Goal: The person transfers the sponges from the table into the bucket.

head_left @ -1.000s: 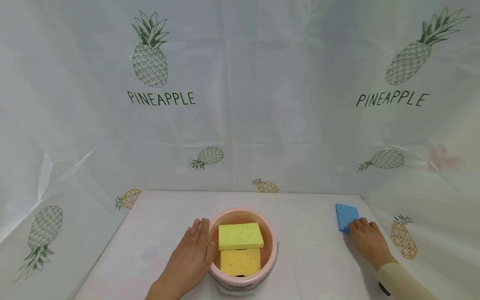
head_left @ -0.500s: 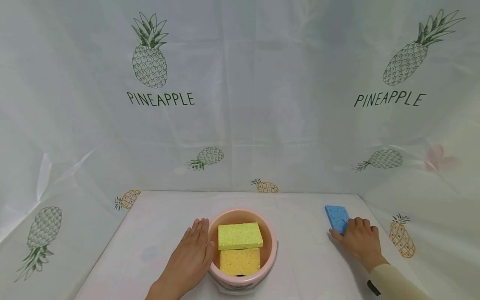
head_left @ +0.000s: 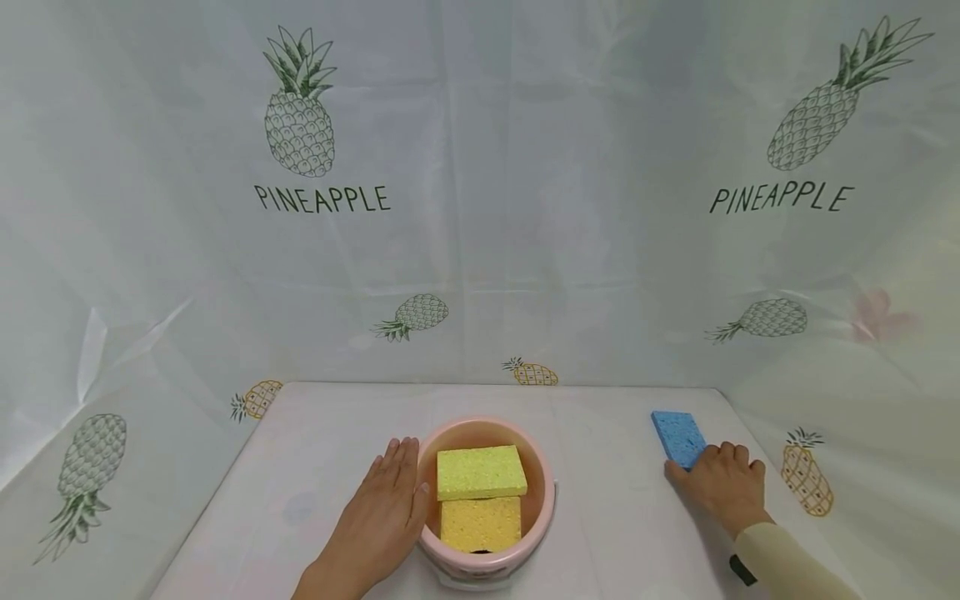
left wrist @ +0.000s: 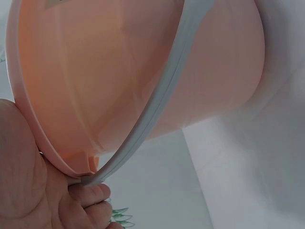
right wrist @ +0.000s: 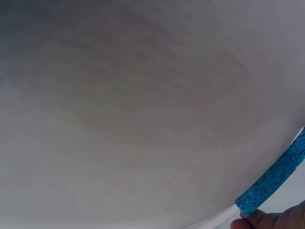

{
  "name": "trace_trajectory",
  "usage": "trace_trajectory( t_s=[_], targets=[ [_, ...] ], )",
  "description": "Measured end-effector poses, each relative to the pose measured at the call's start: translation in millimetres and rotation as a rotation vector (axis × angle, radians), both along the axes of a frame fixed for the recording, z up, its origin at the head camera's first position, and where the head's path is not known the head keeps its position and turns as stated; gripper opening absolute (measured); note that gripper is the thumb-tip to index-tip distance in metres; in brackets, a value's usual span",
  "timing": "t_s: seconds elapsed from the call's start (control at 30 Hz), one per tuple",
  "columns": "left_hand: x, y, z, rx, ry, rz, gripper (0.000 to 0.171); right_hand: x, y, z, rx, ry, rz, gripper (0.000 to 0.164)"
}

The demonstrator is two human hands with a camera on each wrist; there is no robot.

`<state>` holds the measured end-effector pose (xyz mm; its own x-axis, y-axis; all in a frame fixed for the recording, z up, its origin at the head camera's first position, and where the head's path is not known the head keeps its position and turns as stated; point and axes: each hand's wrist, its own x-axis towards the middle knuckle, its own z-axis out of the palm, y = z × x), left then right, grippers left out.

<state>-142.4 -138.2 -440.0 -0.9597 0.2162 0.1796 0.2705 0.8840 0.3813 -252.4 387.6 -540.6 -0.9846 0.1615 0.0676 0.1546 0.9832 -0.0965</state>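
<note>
A pink bucket point(head_left: 545, 517) stands at the near middle of the table with a light yellow-green sponge point(head_left: 482, 472) and a yellow-orange sponge point(head_left: 480, 523) inside. Along its left rim lies my left hand point(head_left: 375, 517), fingers straight and together. The left wrist view shows the bucket's side, its grey handle point(left wrist: 147, 119) and that hand at the rim. To the right, a blue sponge point(head_left: 678, 439) lies on the table; my right hand point(head_left: 723, 485) holds its near end, fingers bent, tips mostly hidden. In the right wrist view, fingertips touch a corner of the blue sponge point(right wrist: 274, 181).
A white sheet point(head_left: 480, 208) printed with pineapples hangs behind the table and at both sides. White covering spreads over the table point(head_left: 600, 450) between the bucket and the blue sponge. The sheet's right side rises close to my right hand.
The blue sponge has shifted a little left and turned slightly, with my right hand at its near end; lately it has barely moved. My left hand and the bucket stay put.
</note>
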Motion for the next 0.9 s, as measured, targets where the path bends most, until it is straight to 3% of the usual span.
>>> trace_trajectory(
  t_s=[0.23, 0.43, 0.67, 0.9],
  targets=[
    [0.8, 0, -0.3, 0.008, -0.011, 0.0, 0.06, -2.6, -3, 3.1, -0.006, 0.07, 0.035, 0.083],
    [0.3, 0, 0.7, -0.01, -0.003, -0.002, 0.06, -3.7, -12, 5.1, 0.041, 0.179, 0.147, 0.069],
    [-0.1, 0, 1.1, -0.017, 0.008, 0.0, 0.06, -6.1, -27, 10.9, 0.058, 0.279, 0.269, 0.073],
    [0.7, 0, 1.4, -0.016, 0.009, -0.005, 0.06, -6.7, -50, 27.2, 0.063, 0.372, 0.366, 0.065]
  ],
)
